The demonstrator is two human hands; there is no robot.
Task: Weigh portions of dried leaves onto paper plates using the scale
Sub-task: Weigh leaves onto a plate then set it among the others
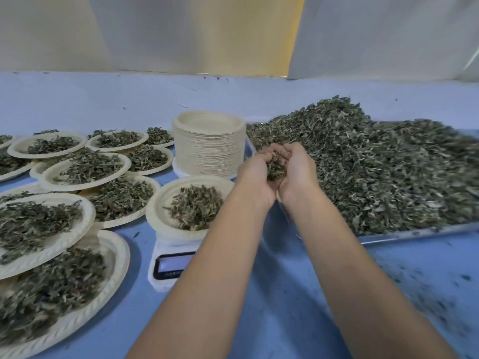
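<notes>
Dried crumbled green leaves lie as a small handful between my two hands, which I hold together, edge against edge, with the fingers curled up around the load. The left hand and the right hand hover over the near-left edge of the big loose heap of leaves on the flat metal tray. Just to the left and lower, the round beige paper plate stands on the small white digital scale and already carries a modest pile. I judge the step as topping up this portion: the handful is taken but not yet dropped. The next move calls for carrying the cupped hands left over the plate and letting the leaves fall little by little, with an eye on the scale display; my left forearm covers part of it and I cannot read the number. Filled plates crowd the left side, and a tall stack of empty plates waits behind the scale
</notes>
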